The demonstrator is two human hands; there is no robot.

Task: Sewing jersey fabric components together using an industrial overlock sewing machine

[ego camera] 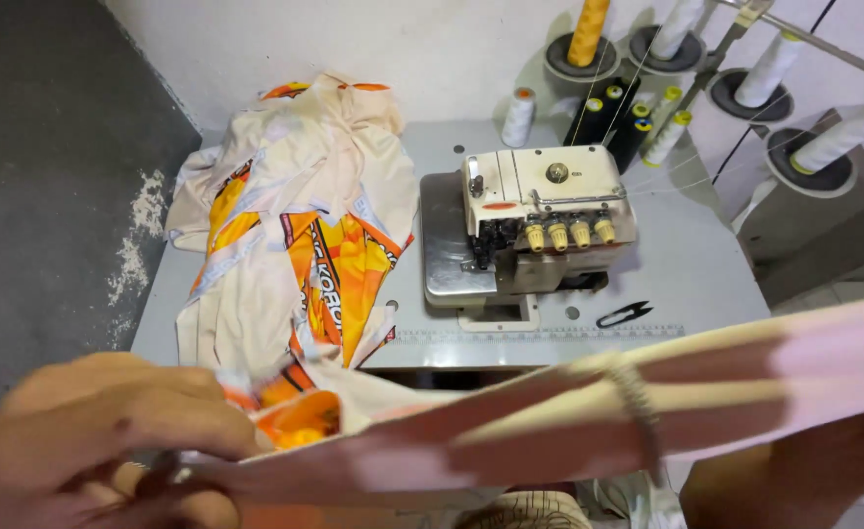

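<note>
My left hand pinches the pink fabric strip shut, nearer me than the overlock machine; right hand unseen. I'd keep the strip taut and flat.

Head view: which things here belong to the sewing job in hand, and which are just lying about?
In the job:
- left hand pinching the pale fabric strip
- pile of cream and orange cloth
- overlock sewing machine

Lying about:
- black thread snips
- spare thread cones behind the machine
- orange thread cone on its stand
</note>
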